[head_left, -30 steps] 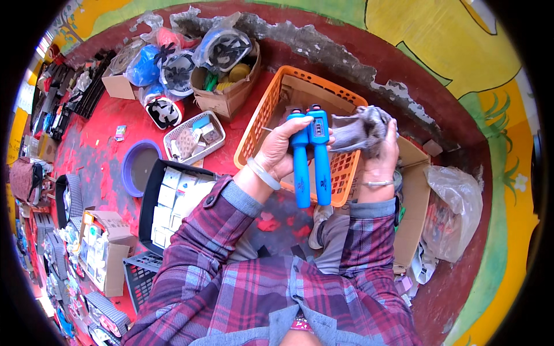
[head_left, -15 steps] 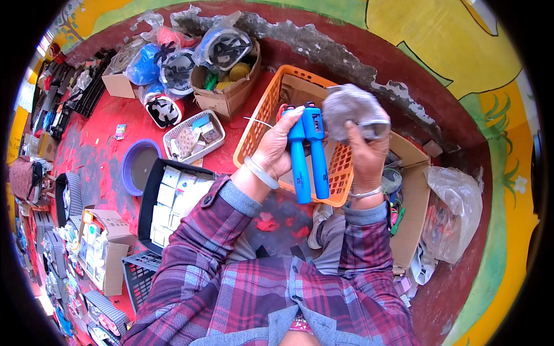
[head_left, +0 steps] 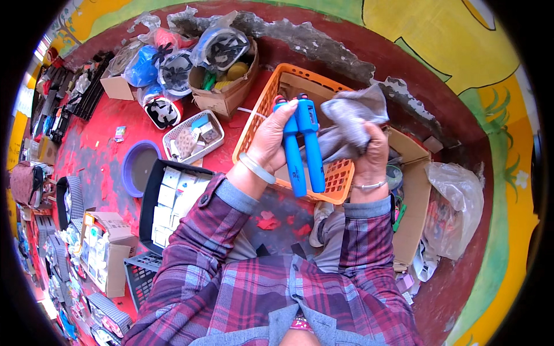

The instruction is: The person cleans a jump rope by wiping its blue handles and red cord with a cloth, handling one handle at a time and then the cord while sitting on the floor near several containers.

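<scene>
My left hand (head_left: 267, 143) is closed around a pair of blue skipping rope handles (head_left: 312, 151), held side by side with their lower ends tilted toward me. A small counter window shows near the top of the right-hand one. In my right hand (head_left: 373, 154) is a crumpled grey cloth (head_left: 353, 111), pinched in the fingers and partly blurred, its lower part hanging close to the handles. Both hands are over an orange plastic basket (head_left: 252, 128), which has a piece of cardboard inside.
Right of the basket stands an open cardboard box (head_left: 416, 202) beside a clear plastic bag (head_left: 456, 213). Leftward are a white basket (head_left: 202, 151), a purple basin (head_left: 128, 173) and a black bin (head_left: 151, 199) of small white boxes. Bagged helmets (head_left: 176, 72) lie near the wall.
The cloth has swung and opened out, with a part now dropping toward the handles. My left hand and the handles have shifted slightly up and left.
</scene>
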`<state>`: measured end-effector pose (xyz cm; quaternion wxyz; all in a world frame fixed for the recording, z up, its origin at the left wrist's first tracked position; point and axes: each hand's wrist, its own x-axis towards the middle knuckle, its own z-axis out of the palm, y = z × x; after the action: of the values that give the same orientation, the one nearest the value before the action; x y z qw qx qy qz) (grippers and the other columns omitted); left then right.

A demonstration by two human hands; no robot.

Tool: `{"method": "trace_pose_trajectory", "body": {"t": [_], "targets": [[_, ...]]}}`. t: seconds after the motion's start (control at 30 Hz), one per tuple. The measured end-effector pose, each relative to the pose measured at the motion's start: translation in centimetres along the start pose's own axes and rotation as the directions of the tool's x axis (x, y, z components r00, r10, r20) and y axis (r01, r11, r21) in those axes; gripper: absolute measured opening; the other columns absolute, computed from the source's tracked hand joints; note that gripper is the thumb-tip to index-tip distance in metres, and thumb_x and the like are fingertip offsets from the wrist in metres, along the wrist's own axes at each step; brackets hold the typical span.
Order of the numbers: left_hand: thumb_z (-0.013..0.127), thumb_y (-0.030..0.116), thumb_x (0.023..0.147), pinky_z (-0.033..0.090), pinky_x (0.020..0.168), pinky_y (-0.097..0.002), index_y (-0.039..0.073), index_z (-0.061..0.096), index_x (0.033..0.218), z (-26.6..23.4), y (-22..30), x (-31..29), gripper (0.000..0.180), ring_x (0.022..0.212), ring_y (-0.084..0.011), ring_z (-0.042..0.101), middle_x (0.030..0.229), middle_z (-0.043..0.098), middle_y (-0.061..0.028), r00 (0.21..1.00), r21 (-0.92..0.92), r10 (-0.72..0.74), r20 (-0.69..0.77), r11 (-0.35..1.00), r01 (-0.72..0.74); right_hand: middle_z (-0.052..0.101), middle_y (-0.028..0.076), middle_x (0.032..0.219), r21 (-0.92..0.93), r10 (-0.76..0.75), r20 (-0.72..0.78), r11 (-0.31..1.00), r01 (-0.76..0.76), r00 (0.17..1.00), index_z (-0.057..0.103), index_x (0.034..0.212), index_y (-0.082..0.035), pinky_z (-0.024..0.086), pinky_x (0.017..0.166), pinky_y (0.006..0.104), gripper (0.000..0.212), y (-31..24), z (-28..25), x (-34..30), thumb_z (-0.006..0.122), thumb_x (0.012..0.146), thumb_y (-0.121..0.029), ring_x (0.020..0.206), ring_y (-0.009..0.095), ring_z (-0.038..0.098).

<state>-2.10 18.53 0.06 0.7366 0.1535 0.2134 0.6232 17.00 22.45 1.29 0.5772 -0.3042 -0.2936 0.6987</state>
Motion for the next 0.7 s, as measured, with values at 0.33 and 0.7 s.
{"method": "trace_pose_trajectory", "body": {"t": [0.33, 0.7], "targets": [[0.051, 0.035, 0.083, 0.031, 0.106, -0.0500, -0.003, 0.042, 0.126, 0.0, 0.3, 0.1, 0.059, 0.118, -0.0400, 0.047, 0.127, 0.046, -0.0301, 0.996, -0.242, -0.013, 0.090, 0.970, 0.035, 0.064, 0.010, 0.096, -0.365, -0.047, 0.126, 0.927, 0.090, 0.991, 0.059, 0.104, 0.005, 0.050, 0.076, 0.0293, 0.025, -0.9, -0.3, 0.2, 0.053, 0.081, -0.004, 0.084, 0.019, 0.063], [0.042, 0.047, 0.082, 0.031, 0.107, -0.0433, -0.006, 0.041, 0.130, 0.6, 0.7, -0.7, 0.072, 0.120, -0.0344, 0.048, 0.127, 0.050, -0.0251, 0.964, -0.079, 0.117, 0.241, 0.992, -0.101, 0.064, 0.004, 0.093, -0.615, 0.384, 0.309, 0.779, -0.125, 0.870, 0.061, 0.103, 0.000, 0.049, 0.075, 0.0272, 0.034, 1.0, 3.4, -2.4, 0.073, 0.077, -0.019, 0.082, 0.012, 0.060]]}}
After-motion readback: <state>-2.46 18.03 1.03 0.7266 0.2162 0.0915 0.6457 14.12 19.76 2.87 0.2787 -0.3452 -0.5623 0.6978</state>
